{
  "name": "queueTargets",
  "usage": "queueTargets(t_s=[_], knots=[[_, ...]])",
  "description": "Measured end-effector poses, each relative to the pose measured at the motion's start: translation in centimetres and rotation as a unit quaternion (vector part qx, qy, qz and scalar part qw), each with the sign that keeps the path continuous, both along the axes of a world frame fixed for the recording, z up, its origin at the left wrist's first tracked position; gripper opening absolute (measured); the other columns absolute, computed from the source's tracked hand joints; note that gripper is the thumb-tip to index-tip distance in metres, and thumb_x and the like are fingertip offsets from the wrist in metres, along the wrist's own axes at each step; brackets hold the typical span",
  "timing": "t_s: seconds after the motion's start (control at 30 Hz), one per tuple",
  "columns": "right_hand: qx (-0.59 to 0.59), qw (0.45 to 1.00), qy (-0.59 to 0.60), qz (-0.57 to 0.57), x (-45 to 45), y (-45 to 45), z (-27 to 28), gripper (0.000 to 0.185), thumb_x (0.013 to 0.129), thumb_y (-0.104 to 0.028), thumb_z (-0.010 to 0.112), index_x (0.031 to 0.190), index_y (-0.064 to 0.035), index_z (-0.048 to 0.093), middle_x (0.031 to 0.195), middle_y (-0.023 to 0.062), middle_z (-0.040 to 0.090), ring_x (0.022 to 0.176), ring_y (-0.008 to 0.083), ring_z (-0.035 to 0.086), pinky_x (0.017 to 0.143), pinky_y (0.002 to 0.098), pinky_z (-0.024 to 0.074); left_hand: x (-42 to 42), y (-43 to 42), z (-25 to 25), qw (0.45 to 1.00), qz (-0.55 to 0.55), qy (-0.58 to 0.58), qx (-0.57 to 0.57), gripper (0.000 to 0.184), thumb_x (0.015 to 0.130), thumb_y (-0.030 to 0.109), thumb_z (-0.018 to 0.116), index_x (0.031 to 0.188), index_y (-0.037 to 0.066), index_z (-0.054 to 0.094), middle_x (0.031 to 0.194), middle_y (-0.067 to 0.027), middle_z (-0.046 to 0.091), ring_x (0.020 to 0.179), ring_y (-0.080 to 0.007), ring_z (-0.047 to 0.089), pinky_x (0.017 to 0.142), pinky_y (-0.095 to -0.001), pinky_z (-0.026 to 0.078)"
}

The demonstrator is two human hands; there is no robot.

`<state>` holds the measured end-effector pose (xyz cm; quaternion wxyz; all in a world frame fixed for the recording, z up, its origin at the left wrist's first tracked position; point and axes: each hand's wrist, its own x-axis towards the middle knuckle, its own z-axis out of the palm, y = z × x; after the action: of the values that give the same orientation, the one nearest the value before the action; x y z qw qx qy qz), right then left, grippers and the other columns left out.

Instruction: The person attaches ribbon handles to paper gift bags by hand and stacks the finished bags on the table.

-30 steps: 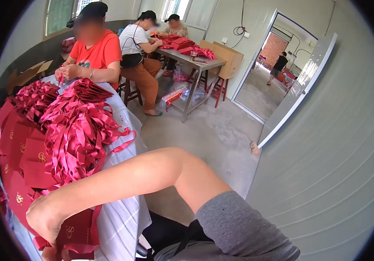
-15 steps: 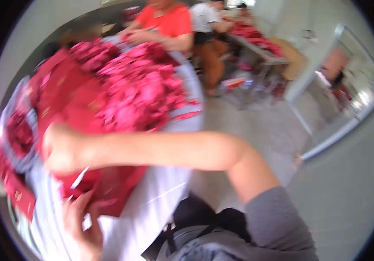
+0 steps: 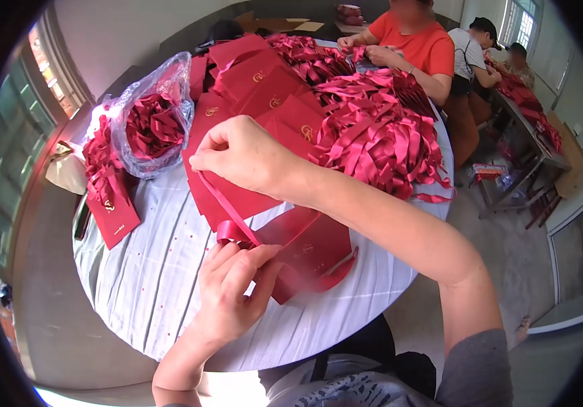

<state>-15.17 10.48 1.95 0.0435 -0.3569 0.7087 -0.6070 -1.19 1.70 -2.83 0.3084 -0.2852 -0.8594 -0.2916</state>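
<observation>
My right hand point(image 3: 247, 154) is closed in a pinch on one end of a red ribbon point(image 3: 227, 208), above the red envelopes. Lower down, my left hand point(image 3: 234, 288) pinches the same ribbon where it loops, so it stretches slanting between the two hands. Beneath and beside my left fingers lies a dark red envelope point(image 3: 325, 244) with a faint emblem, with more ribbon curling along its right side. Past my right hand, several red envelopes with gold emblems point(image 3: 251, 102) overlap in a stack. My right palm side is partly hidden.
A heap of red ribbons point(image 3: 380, 125) covers the table's right side. A clear plastic bag point(image 3: 147, 122) of ribbons stands at left, beside a ribboned envelope point(image 3: 114, 218). White cloth point(image 3: 149, 271) covers the round table. A person in red point(image 3: 414, 51) works opposite; others sit at a further table.
The view has swung left and sharpened. My right hand has drawn away from my left, and the ribbon is now stretched between them.
</observation>
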Motion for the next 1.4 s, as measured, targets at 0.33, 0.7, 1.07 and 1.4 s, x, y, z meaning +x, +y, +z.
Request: queueTargets(t_s=[0.33,0.7,1.07,1.4], knots=[[0.129,0.956,0.226,-0.134,10.0,9.4,-3.1,0.026,0.075,-0.028,0.073,0.069,-0.0065,0.059,0.067,0.0054,0.052,0.059,0.0222,0.054,0.050,0.0335,0.0427,-0.5,-0.9,-0.5,0.999,0.013,-0.021,0.030,0.029,0.066,-0.006,0.063,0.093,0.001,0.059,0.065,-0.0062,0.054,0.055,-0.0206,0.048,0.052,-0.0326,0.036],[0.076,0.991,-0.108,-0.030,12.8,14.3,-8.3,0.010,0.088,-0.006,0.057,0.092,0.0024,0.053,0.071,0.0058,0.059,0.065,0.0080,0.057,0.056,0.0239,0.0461,-1.2,-1.3,-0.8,0.993,0.016,-0.082,0.081,0.022,0.073,-0.006,0.063,0.093,0.003,0.061,0.066,-0.0066,0.054,0.057,-0.0198,0.050,0.054,-0.0310,0.038],[0.112,0.989,-0.030,-0.092,12.8,19.4,-8.4,0.011,0.083,-0.003,0.061,0.092,0.0037,0.059,0.078,0.0057,0.057,0.069,0.0122,0.055,0.062,0.0248,0.0444,-2.2,-1.3,-1.5,0.974,0.067,-0.162,0.146,0.017,0.080,-0.003,0.059,0.097,0.000,0.062,0.073,-0.0098,0.058,0.064,-0.0173,0.057,0.056,-0.0267,0.045],[-0.059,0.963,-0.232,-0.126,10.3,17.8,-9.2,0.007,0.085,-0.001,0.057,0.091,0.0030,0.056,0.082,0.0053,0.058,0.063,0.0063,0.052,0.056,0.0189,0.0436,-4.5,-2.8,-2.6,0.971,0.201,-0.098,-0.083,0.014,0.078,0.012,0.064,0.092,0.009,0.067,0.087,-0.0062,0.058,0.086,-0.0254,0.051,0.074,-0.0355,0.036]])
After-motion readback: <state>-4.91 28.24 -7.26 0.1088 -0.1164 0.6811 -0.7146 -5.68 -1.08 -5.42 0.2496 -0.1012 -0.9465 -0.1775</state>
